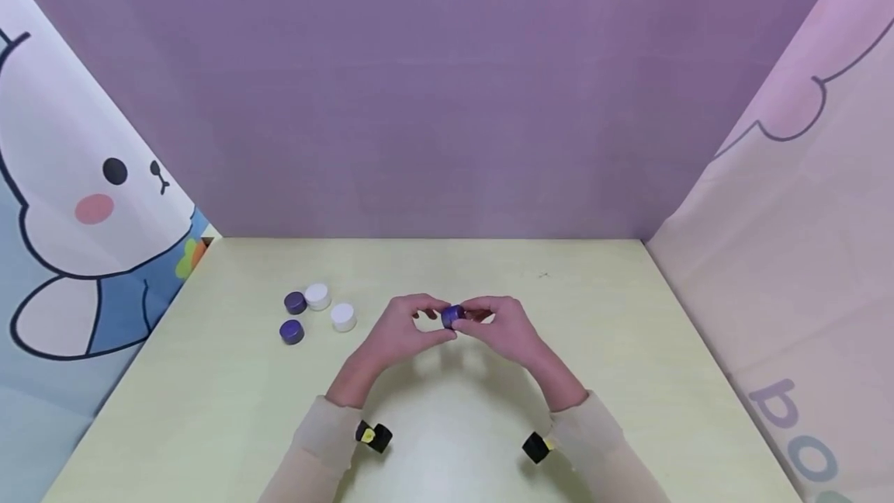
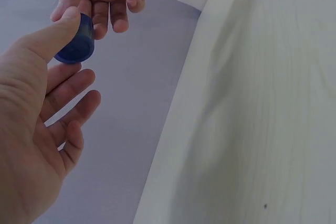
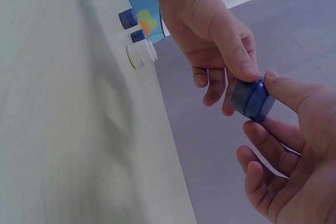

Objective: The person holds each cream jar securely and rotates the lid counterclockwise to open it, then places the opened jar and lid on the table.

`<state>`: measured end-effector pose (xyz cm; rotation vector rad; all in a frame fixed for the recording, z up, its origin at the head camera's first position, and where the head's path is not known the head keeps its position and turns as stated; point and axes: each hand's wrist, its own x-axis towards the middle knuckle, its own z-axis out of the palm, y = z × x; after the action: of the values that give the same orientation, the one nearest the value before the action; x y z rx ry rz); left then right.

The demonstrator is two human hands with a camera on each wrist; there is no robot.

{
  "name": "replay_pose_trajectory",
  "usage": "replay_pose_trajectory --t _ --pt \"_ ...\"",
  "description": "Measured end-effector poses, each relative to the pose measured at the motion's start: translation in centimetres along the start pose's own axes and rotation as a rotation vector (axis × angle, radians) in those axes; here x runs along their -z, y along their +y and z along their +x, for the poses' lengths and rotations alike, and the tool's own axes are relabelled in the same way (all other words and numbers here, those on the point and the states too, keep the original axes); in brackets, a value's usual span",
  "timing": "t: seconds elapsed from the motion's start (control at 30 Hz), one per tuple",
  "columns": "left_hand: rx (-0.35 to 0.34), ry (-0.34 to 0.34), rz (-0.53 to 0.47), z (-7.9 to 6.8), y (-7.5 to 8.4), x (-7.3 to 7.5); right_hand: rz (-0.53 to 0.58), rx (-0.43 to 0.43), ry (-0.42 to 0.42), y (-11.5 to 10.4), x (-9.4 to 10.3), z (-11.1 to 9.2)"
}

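While the left hand point(image 1: 407, 326) and right hand point(image 1: 510, 329) both pinch a small, round, dark blue, plastic-looking pot point(image 1: 451, 317) above the pale wooden surface point(image 1: 628, 332), gentle, even squeezing should hold it straight and stop slips.

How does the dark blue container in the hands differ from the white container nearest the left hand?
Colour: the dark blue container is dark; the white container is pale.
Support: the left hand and right hand pinch the dark blue container above the table; the white container rests on it.
Pose: the dark blue container is tipped; the white container sits flat.
Both are short and round.
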<state>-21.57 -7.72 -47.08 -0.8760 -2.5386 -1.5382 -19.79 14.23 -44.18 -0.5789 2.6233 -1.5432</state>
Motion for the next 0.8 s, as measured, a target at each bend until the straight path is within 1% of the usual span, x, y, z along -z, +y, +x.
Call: replay_pose_trajectory --t 0.1,0.2,0.37,0.53,0.8 --pt "-0.030 0.001 0.007 -0.02 -0.04 0.19 -0.001 0.012 0.002 -0.20 -0.12 -0.05" --pt "-0.054 -0.013 0.017 0.01 -0.18 0.32 -0.015 0.025 -0.010 -0.28 -0.29 -0.04" --pt "-0.075 -0.037 0.023 -0.02 -0.45 0.47 -0.025 0.032 -0.027 -0.14 -0.63 -0.10" --pt "-0.104 -0.057 0.060 -0.08 -0.42 0.47 -0.036 0.052 -0.030 -0.11 -0.77 -0.39" --pt "-0.094 -0.046 0.075 -0.05 -0.14 0.40 -0.041 0.114 -0.004 0.17 -0.90 -0.52"
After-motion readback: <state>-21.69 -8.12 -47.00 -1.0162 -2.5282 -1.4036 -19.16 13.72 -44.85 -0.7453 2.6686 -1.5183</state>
